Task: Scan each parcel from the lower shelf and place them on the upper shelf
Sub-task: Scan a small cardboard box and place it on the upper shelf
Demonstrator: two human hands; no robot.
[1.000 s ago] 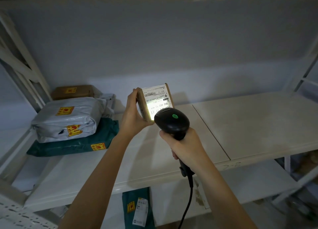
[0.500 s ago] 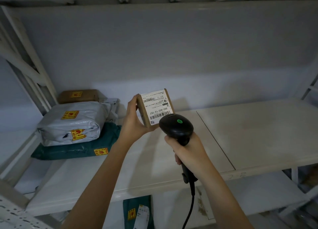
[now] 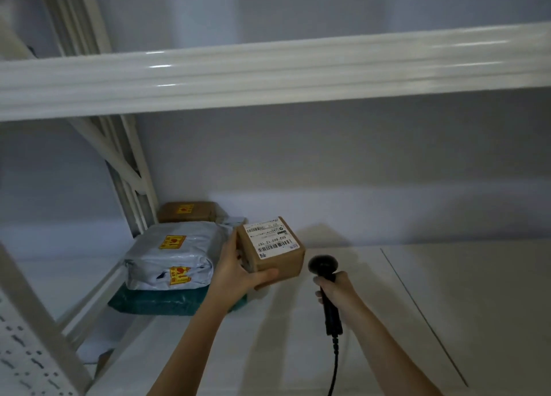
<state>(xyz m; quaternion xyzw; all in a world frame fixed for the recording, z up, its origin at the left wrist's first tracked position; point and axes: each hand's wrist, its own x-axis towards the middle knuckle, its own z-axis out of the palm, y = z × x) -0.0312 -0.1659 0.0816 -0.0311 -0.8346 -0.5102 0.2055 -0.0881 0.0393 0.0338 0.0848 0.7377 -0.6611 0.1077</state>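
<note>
Left hand (image 3: 238, 269) grips the small cardboard box (image 3: 272, 251) from its side and underneath, thumb curled under the bottom edge, white barcode label (image 3: 269, 237) facing up. The box is held up above the shelf board (image 3: 447, 306), just right of the stacked parcels: a grey mailer (image 3: 176, 257) on a dark green mailer (image 3: 167, 301), a brown box (image 3: 187, 211) behind. Right hand (image 3: 335, 288) wraps the black barcode scanner (image 3: 325, 282) handle, cable (image 3: 334, 369) hanging down. The upper shelf's beam (image 3: 268, 74) runs overhead.
</note>
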